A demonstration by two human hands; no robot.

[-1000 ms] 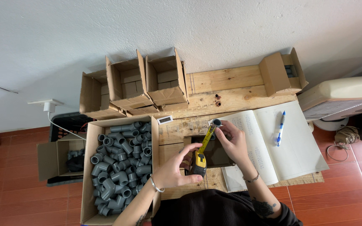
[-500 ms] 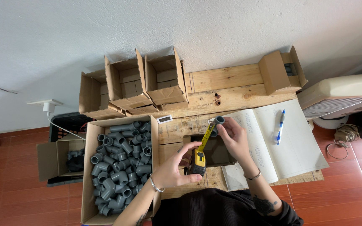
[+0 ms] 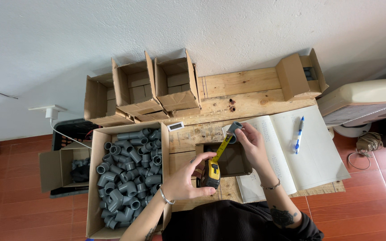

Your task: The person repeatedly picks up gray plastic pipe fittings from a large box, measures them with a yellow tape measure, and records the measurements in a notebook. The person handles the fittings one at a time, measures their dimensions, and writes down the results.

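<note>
Down on the wooden table (image 3: 251, 87), two hands work with a tape measure (image 3: 211, 174). The left hand (image 3: 187, 180) has its fingers curled tight around the yellow and black case. The yellow tape (image 3: 222, 149) is pulled out and runs up in a slant to the right hand (image 3: 252, 143). That hand pinches a small grey plastic pipe piece (image 3: 234, 129) between thumb and fingers, and the end of the tape touches it. The piece is short, round and smooth, and is held just above the left edge of an open notebook (image 3: 318, 147).

Under the tape lies a dark, flat, shiny tablet (image 3: 233, 163). The notebook has white lined pages, and a blue and white pen (image 3: 299, 135) lies on it.

Left of the hands sits a big brown cardboard box (image 3: 95, 178), open on top and full of grey pipe elbows (image 3: 128, 174) with round holes. At the back stand three open cardboard boxes (image 3: 139, 89) side by side, tipped toward the table, with plain brown walls. One more small cardboard box (image 3: 295, 76) stands at the back right. A little white label (image 3: 175, 126) with a dark frame lies flat on the wood in front of the three boxes.

The table planks are pale and rough, with dark knots. The floor (image 3: 14, 214) has red tiles.
</note>
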